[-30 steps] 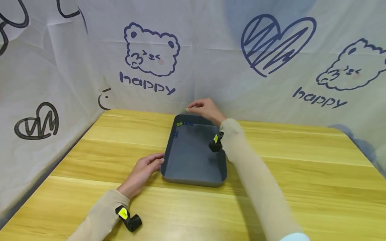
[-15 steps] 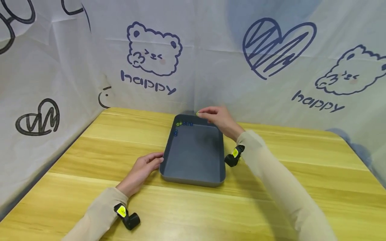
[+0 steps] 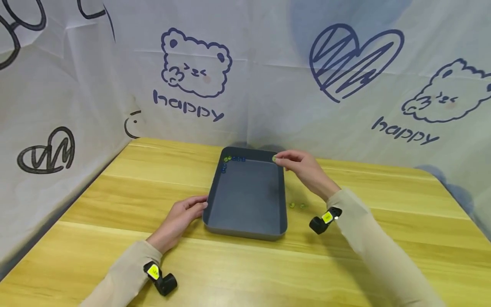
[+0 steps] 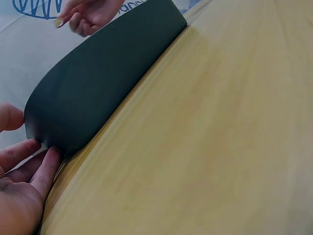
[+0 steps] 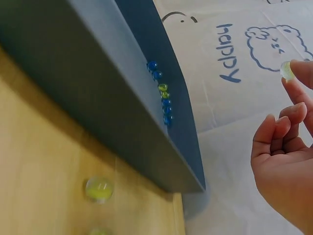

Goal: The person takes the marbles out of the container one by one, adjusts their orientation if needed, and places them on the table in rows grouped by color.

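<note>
My right hand [image 3: 307, 168] is pinching a small yellow-green glass marble [image 3: 274, 159] right over the far right corner of the dark grey plastic tray [image 3: 245, 226], left hand [image 3: 180, 219] steadying its near left edge, so I'd let go low inside the rim to stop it bouncing out.

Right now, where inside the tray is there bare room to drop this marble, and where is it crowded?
Most of the grey tray floor is bare, from the near wall up past the middle. Blue and yellow-green marbles cluster in the far left corner. The right hand pinches a yellow-green marble at the far right corner. The left hand touches the near left wall.
</note>
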Tool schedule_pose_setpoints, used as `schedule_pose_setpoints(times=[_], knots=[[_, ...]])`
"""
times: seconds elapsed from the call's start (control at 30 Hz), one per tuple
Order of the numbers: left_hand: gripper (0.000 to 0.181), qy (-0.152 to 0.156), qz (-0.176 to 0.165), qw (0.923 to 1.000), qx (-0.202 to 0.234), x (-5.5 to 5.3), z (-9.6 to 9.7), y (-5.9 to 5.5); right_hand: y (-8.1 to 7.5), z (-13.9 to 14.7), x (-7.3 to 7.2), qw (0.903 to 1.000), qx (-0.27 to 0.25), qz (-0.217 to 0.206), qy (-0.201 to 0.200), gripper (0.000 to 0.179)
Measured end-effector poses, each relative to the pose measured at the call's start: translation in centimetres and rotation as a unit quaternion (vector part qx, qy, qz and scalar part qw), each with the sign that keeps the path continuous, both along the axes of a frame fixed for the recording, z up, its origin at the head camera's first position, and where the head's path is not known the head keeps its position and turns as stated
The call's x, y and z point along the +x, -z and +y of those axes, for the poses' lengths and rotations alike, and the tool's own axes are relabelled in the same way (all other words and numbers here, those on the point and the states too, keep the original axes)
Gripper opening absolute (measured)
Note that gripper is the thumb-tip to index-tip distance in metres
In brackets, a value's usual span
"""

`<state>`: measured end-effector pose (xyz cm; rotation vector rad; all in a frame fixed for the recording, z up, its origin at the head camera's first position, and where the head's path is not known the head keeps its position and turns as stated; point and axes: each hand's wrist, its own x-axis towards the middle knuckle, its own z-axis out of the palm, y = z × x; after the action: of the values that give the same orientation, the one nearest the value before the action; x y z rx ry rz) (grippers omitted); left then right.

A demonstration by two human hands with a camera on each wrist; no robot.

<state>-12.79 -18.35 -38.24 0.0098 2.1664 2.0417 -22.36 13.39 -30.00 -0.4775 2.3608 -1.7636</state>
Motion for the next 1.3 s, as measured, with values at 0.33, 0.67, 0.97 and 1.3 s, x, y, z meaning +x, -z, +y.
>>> schedule_pose_setpoints(times=[0.33, 0.67, 0.97, 1.3], knots=[[0.045, -0.002, -0.005, 1.0000, -0.001, 0.1, -0.1, -0.2, 1.0, 3.7, 1.4, 0.9992, -0.005, -0.037, 0.014, 0.038], [0.045, 0.001, -0.005, 1.0000, 0.000, 0.1, -0.2, 0.0, 2.7, 6.1, 2.3, 0.9983, 0.032, -0.045, 0.018, 0.037], [0.045, 0.003, -0.006, 1.0000, -0.006, 0.0, 0.0, -0.1, 4.0, 8.0, 3.2, 0.9964, 0.075, -0.031, 0.024, 0.041], [0.046, 0.003, -0.007, 0.9999, -0.009, 0.1, 0.0, -0.2, 4.6, 9.8, 3.3, 0.9947, 0.094, -0.030, 0.029, 0.041]])
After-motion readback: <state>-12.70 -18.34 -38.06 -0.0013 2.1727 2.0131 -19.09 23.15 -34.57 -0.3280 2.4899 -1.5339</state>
